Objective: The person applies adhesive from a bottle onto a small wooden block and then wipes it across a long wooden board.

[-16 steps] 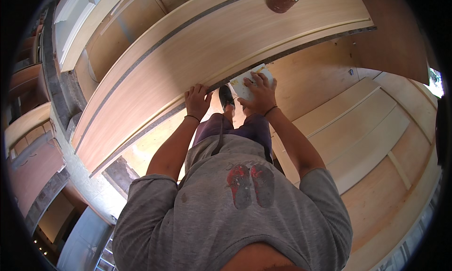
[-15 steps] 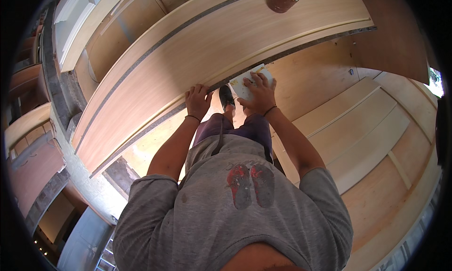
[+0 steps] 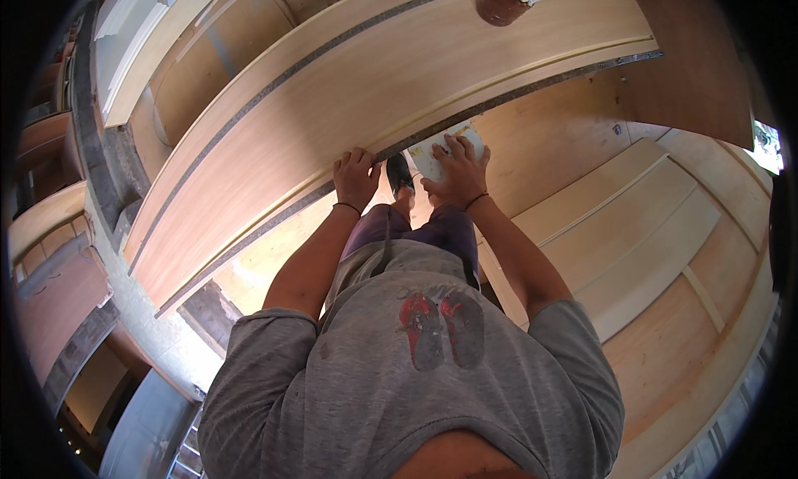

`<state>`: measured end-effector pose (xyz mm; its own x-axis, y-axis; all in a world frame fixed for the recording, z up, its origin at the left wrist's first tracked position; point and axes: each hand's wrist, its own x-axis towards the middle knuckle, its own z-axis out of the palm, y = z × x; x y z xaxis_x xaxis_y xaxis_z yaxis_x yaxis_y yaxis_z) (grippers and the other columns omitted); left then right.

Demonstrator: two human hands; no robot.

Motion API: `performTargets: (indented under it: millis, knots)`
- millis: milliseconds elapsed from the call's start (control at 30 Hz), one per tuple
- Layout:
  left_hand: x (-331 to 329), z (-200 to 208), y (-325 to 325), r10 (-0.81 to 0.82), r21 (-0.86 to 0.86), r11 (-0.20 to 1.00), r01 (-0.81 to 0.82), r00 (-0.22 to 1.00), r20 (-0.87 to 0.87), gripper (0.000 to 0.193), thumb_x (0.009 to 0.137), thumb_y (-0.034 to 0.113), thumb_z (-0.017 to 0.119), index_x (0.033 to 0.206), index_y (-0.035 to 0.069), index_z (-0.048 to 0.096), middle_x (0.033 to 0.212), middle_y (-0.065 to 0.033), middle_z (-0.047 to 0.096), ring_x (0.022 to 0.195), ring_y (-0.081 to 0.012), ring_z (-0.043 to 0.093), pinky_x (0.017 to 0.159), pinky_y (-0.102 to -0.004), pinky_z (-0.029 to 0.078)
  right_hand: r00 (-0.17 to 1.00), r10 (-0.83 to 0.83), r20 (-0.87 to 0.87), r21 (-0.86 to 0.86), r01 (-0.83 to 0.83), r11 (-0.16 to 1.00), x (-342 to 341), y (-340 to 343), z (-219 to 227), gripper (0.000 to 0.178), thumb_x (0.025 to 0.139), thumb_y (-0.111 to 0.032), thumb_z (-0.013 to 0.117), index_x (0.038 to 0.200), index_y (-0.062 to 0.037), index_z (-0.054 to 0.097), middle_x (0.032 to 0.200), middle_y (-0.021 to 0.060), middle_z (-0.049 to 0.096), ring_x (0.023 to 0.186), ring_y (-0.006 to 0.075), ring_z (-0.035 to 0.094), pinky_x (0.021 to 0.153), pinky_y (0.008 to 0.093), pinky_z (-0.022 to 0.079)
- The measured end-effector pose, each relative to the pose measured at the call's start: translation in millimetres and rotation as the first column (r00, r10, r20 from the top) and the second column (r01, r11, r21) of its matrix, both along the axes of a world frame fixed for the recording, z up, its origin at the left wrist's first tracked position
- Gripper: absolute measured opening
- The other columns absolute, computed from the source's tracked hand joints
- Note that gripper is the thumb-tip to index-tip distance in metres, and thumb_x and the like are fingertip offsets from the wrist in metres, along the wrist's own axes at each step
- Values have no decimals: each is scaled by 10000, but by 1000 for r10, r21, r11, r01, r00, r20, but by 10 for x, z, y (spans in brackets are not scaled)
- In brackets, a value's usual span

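A long light-wood panel [image 3: 274, 121] with dark edges lies across in front of me. My left hand [image 3: 357, 180] rests at its near edge, fingers curled over the rim and closed on it. To the right, my right hand [image 3: 460, 173] grips a white flat plate [image 3: 426, 158] with yellowish smears, close against the panel's near dark edge. Its fingers lie over the plate's face, and the palm hides part of it. Towards the panel's far side stands a reddish-brown tub [image 3: 501, 3] with whitish, crumpled material at its top.
Below the panel is a pale board [image 3: 549, 142], with one dark shoe [image 3: 400, 176] beside my hands. Stacked cream boards [image 3: 623, 221] lie at the right. A brown upright panel [image 3: 694, 71] borders the far right. More wooden frames [image 3: 158, 46] stand at the left.
My left hand has shifted slightly right along the panel edge. The white plate and my right hand sit slightly lower, nearer to me. Both hands keep their hold.
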<state>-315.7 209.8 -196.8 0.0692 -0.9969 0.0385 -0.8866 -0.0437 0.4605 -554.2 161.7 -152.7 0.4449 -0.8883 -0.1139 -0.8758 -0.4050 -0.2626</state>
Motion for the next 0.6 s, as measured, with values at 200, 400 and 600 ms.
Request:
performTargets:
  millis: [200, 400, 600]
  knots:
    - [-14, -7, -17, -16, -21, 1000, 17, 1000, 10, 147, 804, 244, 691, 892, 129, 664, 963, -34, 616, 974, -267, 580, 833, -422, 427, 998, 0, -62, 44, 3, 999, 90, -238, 24, 730, 639, -584, 722, 1242, -181, 631, 1433, 86, 460, 1351, 301, 353, 982, 765, 203]
    - [-6, -11, 6, -18, -32, 999, 19, 1000, 24, 144, 804, 243, 683, 889, 129, 660, 950, -35, 609, 954, -267, 579, 811, -423, 434, 994, -10, -105, 113, 22, 993, 123, -212, 113, 732, 653, -586, 713, 1257, -183, 623, 1443, 84, 454, 1357, 302, 350, 990, 770, 192]
    - [-13, -47, -8, -29, -74, 997, 30, 1000, 10, 147, 803, 241, 678, 898, 132, 655, 935, -32, 602, 939, -263, 577, 788, -419, 439, 992, -43, -115, 107, 56, 993, 62, -97, 149, 703, 663, -577, 711, 1241, -183, 634, 1433, 103, 464, 1355, 310, 359, 984, 762, 215]
